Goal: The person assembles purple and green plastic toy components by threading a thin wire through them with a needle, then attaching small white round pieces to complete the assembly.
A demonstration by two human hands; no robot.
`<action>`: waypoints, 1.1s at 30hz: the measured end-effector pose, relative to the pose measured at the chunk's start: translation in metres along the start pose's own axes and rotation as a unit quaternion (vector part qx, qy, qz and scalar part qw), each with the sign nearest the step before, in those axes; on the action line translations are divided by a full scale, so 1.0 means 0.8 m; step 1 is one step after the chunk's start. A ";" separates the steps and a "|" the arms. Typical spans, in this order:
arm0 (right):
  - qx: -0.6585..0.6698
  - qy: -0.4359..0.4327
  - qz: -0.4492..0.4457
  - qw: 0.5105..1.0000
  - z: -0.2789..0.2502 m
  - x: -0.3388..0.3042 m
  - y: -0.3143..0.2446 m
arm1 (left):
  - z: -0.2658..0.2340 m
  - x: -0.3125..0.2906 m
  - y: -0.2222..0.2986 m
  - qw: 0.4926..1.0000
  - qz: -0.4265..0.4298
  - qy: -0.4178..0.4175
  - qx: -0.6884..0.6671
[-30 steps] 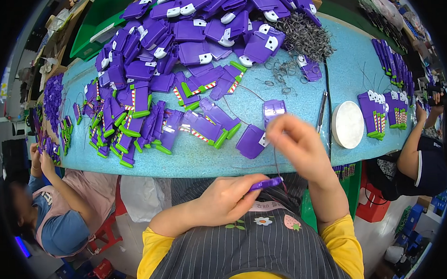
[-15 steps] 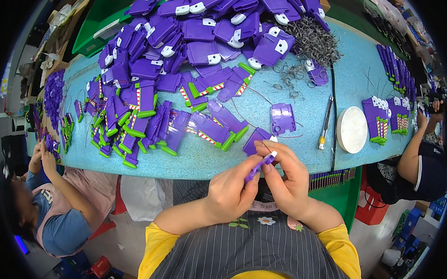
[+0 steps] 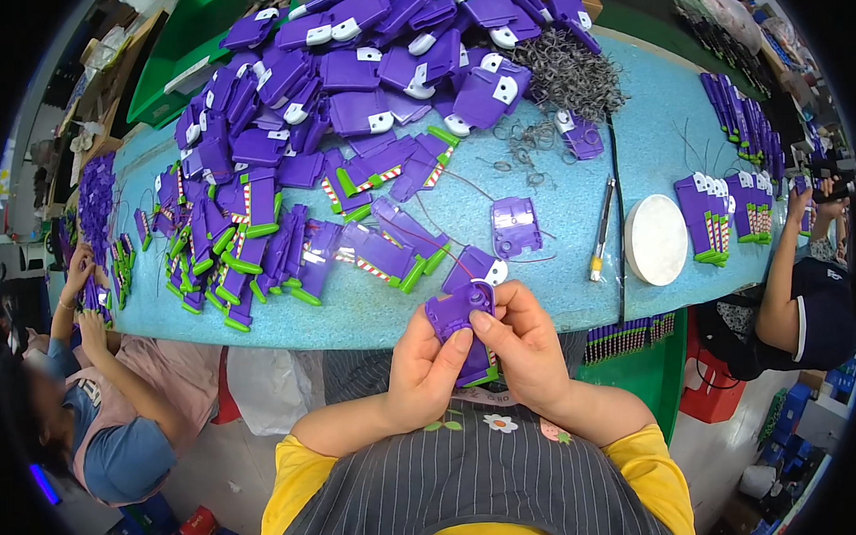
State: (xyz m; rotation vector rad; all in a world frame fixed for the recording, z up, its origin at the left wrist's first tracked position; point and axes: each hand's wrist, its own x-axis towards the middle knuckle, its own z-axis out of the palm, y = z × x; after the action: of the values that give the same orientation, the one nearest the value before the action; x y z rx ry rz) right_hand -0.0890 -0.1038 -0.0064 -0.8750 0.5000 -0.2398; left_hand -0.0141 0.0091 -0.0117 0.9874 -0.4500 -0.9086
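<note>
Both my hands hold one purple plastic toy part (image 3: 460,309) with a green end, just in front of the near edge of the blue table (image 3: 580,290). My left hand (image 3: 429,362) grips it from the left and below. My right hand (image 3: 523,344) presses its thumb on the part's face. A thin red string runs from the part up over the table. Another purple part (image 3: 515,227) lies flat on the table just beyond my hands.
Heaps of purple parts (image 3: 364,53) and purple-and-green pieces (image 3: 258,245) cover the table's left and far side. A tangle of metal springs (image 3: 562,69), a pen-like tool (image 3: 601,228) and a white round lid (image 3: 655,240) lie right. Other people work at the left (image 3: 90,308) and right (image 3: 796,283).
My right hand came down from above the table to meet my left hand. Both now close on the purple part, which has turned to face me.
</note>
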 end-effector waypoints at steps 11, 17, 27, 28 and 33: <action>-0.746 0.200 -0.244 0.587 -0.066 0.114 -0.087 | -0.006 0.010 0.017 0.995 -0.061 -0.027 -0.067; -0.584 0.180 -0.207 0.764 -0.064 0.081 -0.096 | -0.019 0.008 0.020 0.995 -0.074 -0.005 -0.063; -0.375 0.122 -0.244 0.886 -0.049 0.006 -0.108 | 0.000 0.056 0.017 0.996 -0.032 -0.024 -0.074; -0.250 0.106 -0.173 0.947 -0.050 0.002 -0.108 | 0.002 0.063 0.017 0.992 -0.065 -0.028 -0.105; -0.544 0.246 -0.344 0.725 -0.090 -0.027 -0.150 | 0.007 0.052 0.017 0.986 -0.112 -0.040 -0.113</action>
State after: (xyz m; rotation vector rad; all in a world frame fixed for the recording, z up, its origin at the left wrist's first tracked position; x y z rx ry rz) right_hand -0.1444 -0.2183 0.0553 -2.1978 0.8106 -0.9399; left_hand 0.0113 -0.0246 0.0004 0.8054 -0.2987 -1.1781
